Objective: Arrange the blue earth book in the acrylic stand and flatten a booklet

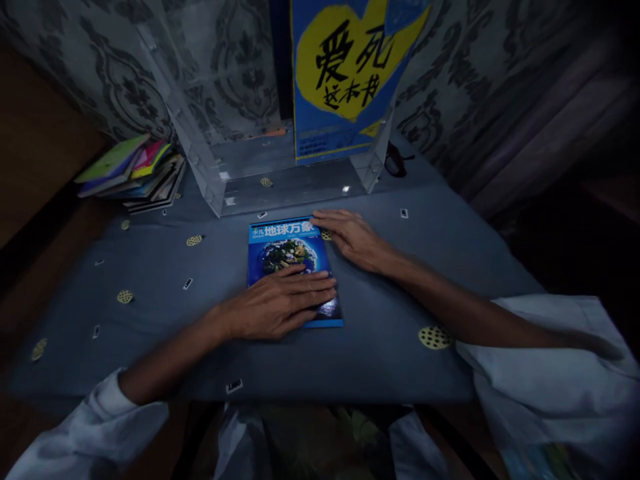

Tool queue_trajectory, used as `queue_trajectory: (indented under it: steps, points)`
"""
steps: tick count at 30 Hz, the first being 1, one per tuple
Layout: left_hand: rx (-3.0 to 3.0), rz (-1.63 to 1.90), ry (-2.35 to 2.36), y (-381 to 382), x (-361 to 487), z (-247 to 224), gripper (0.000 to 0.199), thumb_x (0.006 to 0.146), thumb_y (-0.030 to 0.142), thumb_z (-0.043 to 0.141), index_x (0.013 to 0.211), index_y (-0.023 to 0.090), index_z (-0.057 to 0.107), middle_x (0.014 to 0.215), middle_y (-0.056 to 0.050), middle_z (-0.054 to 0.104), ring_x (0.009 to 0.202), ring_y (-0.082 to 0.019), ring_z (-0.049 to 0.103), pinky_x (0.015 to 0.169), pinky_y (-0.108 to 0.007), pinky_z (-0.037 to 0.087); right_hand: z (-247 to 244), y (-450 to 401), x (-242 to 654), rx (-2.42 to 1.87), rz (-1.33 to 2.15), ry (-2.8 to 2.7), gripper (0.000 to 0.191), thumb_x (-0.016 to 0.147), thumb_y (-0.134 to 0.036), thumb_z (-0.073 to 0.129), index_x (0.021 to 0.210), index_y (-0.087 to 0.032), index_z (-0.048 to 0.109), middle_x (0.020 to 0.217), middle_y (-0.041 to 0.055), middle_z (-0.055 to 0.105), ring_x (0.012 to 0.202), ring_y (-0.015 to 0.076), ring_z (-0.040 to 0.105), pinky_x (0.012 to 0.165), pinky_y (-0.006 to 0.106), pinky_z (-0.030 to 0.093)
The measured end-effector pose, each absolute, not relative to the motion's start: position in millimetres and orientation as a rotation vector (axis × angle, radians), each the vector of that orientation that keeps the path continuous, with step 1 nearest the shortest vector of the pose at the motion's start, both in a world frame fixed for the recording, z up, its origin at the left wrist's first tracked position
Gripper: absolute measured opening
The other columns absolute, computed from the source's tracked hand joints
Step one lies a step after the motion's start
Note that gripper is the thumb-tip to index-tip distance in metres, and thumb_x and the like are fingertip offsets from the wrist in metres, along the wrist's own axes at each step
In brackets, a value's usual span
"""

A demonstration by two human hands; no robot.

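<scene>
A blue book (290, 230) with a picture of the Earth and white lettering on its cover lies closed on the cloth-covered table. My left hand (280, 300) rests flat across the lower half of the cover, fingers stretched to the right, hiding part of the picture. My right hand (353, 237) touches the book's upper right corner with its fingertips, and its palm lies over the cloth beside the book. Neither hand has its fingers wrapped around anything.
Behind the book stands a clear acrylic rack (295, 190) holding a large blue and yellow book (345, 80) upright. A pile of books (133, 173) is at the back left. Dark-framed glasses (395, 162) lie right of the rack. The grey-blue tablecloth (165, 353) has yellow printed shapes.
</scene>
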State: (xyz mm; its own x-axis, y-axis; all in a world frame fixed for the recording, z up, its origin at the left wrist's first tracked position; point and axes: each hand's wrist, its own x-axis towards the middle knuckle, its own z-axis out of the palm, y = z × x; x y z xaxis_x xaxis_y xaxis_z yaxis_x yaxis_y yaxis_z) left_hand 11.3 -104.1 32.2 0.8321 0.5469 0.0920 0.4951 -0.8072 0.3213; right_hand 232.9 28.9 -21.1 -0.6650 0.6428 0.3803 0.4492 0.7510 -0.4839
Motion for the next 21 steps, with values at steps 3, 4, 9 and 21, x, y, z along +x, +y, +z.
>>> queue_trajectory:
  steps: [3,4,9,21]
  points:
    - [2.726,0.297,0.904,-82,-3,27,0.045,0.107,0.029,0.038,0.151,0.020,0.045,0.156,-0.008,0.048,0.149,-0.017,0.039,0.127,-0.044,0.027,-20,27,233,-0.832,0.457,-2.413,0.050,0.093,-0.012,0.044,0.137,-0.026,0.062,0.146,0.0070,0.060,0.136,0.0275,0.054,0.113,0.060,0.040]
    - [2.712,0.310,0.957,-74,-10,24,0.045,0.107,0.030,0.037,0.150,0.020,0.045,0.157,-0.008,0.047,0.149,-0.017,0.039,0.127,-0.045,0.027,-20,27,233,-0.834,0.454,-2.414,0.049,0.094,-0.012,0.043,0.137,-0.026,0.063,0.145,0.0074,0.061,0.136,0.0275,0.054,0.113,0.060,0.040]
    - [2.596,0.432,1.215,-42,-48,13,0.046,0.107,0.035,0.035,0.149,0.020,0.048,0.156,-0.009,0.048,0.150,-0.020,0.038,0.124,-0.049,0.031,-20,27,233,-0.830,0.449,-2.424,0.050,0.093,-0.012,0.044,0.138,-0.025,0.062,0.146,0.0076,0.060,0.137,0.0276,0.053,0.112,0.061,0.041]
    - [2.455,0.660,1.410,-49,-86,12,0.043,0.103,0.031,0.039,0.139,0.019,0.059,0.144,-0.008,0.062,0.138,-0.023,0.055,0.118,-0.048,0.042,-10,19,225,-0.906,0.289,-2.480,0.040,0.102,-0.035,0.042,0.132,-0.023,0.067,0.145,0.0112,0.060,0.139,0.0334,0.049,0.112,0.064,0.038]
